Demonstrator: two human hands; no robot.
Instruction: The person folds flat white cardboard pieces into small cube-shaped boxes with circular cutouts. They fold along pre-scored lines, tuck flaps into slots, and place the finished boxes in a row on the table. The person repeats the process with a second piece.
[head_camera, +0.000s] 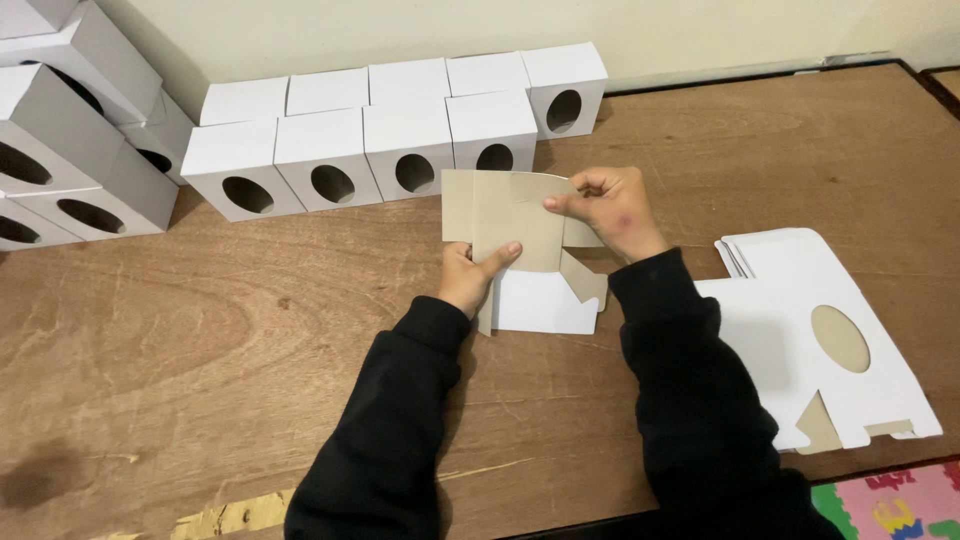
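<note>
At the table's middle, the left hand (468, 275) and right hand (605, 205) both pinch a half-folded carton blank (520, 250); uneven pressure could crease a flap crookedly, I judge.

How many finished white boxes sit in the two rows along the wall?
9: front row of four, back row of five. A separate stack stands left; others may be hidden.
</note>
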